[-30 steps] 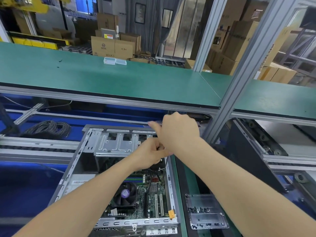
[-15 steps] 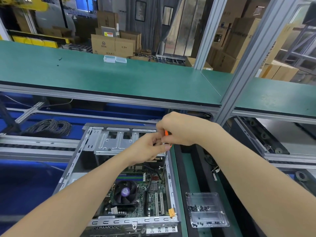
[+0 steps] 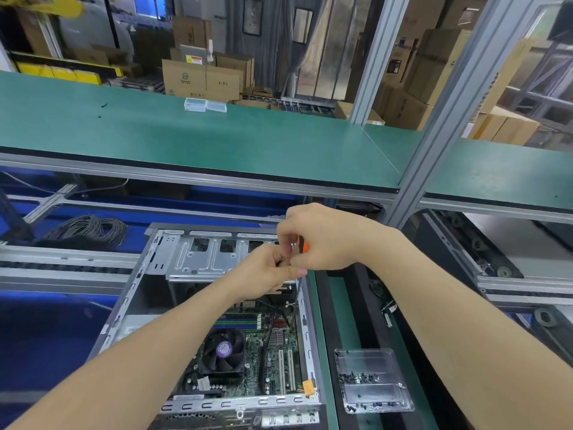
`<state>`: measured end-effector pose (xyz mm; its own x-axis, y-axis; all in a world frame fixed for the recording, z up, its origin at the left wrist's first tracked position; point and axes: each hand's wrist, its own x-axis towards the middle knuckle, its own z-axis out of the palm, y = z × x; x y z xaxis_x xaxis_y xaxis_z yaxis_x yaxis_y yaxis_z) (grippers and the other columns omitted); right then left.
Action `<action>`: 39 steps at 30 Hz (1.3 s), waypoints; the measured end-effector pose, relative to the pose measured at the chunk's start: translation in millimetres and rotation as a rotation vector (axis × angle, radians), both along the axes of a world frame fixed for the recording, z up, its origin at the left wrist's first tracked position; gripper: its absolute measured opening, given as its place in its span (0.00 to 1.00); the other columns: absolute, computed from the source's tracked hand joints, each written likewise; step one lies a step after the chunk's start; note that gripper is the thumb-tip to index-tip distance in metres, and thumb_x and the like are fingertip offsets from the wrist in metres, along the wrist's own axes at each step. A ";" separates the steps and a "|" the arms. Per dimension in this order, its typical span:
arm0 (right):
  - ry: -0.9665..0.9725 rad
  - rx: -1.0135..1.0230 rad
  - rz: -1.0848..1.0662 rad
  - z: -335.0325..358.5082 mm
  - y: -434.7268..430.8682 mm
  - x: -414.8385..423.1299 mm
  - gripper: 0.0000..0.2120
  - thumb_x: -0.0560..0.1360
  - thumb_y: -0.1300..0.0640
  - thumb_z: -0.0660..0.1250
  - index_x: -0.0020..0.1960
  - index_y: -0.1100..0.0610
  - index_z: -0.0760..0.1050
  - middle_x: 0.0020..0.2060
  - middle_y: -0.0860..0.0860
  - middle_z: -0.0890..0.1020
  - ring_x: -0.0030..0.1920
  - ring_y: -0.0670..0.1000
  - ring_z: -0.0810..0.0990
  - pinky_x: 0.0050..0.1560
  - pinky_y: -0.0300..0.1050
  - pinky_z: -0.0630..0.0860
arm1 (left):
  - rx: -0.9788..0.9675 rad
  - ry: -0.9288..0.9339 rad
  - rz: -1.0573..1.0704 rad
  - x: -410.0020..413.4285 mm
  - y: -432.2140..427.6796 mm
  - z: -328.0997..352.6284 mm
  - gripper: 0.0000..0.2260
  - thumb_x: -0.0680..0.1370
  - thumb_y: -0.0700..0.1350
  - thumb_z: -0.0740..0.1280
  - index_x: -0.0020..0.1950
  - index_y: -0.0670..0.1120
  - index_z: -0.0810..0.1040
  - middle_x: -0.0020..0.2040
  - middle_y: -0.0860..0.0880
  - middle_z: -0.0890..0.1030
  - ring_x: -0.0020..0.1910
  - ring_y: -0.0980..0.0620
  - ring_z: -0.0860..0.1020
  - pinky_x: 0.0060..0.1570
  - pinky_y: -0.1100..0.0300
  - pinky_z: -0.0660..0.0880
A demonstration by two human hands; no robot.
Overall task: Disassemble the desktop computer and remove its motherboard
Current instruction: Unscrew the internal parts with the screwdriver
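Working a screwdriver (image 3: 302, 245) at the far right corner of the computer case (image 3: 124, 305).
Gripping its orange handle with the right hand (image 3: 322, 240), pinching at the shaft with the left hand (image 3: 266, 274). Could slip if tilted and stab the motherboard (image 3: 273, 358), seated on the case floor, below and nearer than both hands; could also drop a loosened screw onto it.

No legible text, box labels (image 3: 193, 59) blurred
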<state>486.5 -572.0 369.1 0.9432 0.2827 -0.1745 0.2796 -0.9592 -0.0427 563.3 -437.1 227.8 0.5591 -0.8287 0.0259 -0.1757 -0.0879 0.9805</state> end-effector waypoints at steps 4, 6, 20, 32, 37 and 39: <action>-0.515 -0.253 -0.409 -16.4 25.2 0.4 0.27 0.80 0.31 0.57 0.43 0.55 0.67 0.34 0.49 0.69 0.36 0.54 0.71 0.33 0.47 0.64 | 0.011 -0.087 0.022 -2.8 1.5 2.2 0.14 0.82 0.48 0.71 0.39 0.64 0.80 0.27 0.54 0.63 0.26 0.52 0.62 0.28 0.59 0.61; -0.559 -0.291 -0.578 -23.3 39.4 3.2 0.32 0.79 0.27 0.51 0.37 0.56 0.64 0.29 0.50 0.64 0.31 0.55 0.68 0.29 0.46 0.59 | 0.057 -0.132 0.031 -5.5 2.1 3.0 0.11 0.78 0.57 0.71 0.35 0.61 0.76 0.27 0.56 0.63 0.26 0.54 0.63 0.28 0.61 0.61; -0.111 0.374 -0.163 -27.4 -14.3 -2.9 0.18 0.73 0.57 0.75 0.54 0.45 0.69 0.41 0.45 0.81 0.39 0.45 0.79 0.38 0.40 0.77 | 0.077 -0.204 0.012 -3.4 7.7 -19.3 0.07 0.83 0.53 0.67 0.54 0.58 0.85 0.28 0.53 0.62 0.27 0.53 0.62 0.31 0.58 0.61; -0.350 0.606 -0.339 -108.7 -6.1 -8.1 0.11 0.83 0.47 0.64 0.47 0.52 0.75 0.34 0.47 0.78 0.37 0.47 0.75 0.37 0.40 0.71 | 0.088 -0.202 0.232 0.6 10.9 -51.2 0.02 0.78 0.53 0.74 0.50 0.58 0.85 0.25 0.56 0.61 0.26 0.55 0.59 0.30 0.58 0.56; -0.376 0.586 -0.324 -94.5 -10.2 -7.2 0.12 0.83 0.47 0.64 0.46 0.54 0.73 0.31 0.50 0.77 0.34 0.50 0.75 0.37 0.41 0.70 | 0.263 -0.267 0.299 -0.4 25.8 -74.0 0.04 0.78 0.47 0.73 0.48 0.56 0.81 0.23 0.58 0.67 0.24 0.57 0.66 0.27 0.66 0.62; -0.401 0.618 -0.326 -88.1 -11.2 -7.5 0.12 0.83 0.48 0.65 0.45 0.53 0.73 0.30 0.50 0.78 0.34 0.50 0.76 0.37 0.40 0.70 | 0.342 -0.319 0.260 -2.6 28.8 -79.4 0.04 0.78 0.46 0.72 0.48 0.56 0.82 0.24 0.56 0.70 0.24 0.59 0.69 0.28 0.67 0.65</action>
<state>479.0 -583.2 281.0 0.9525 -0.0832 0.2930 0.0961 -0.8309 -0.5481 560.7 -408.3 148.4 0.7554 -0.6549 -0.0198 -0.3899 -0.4737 0.7897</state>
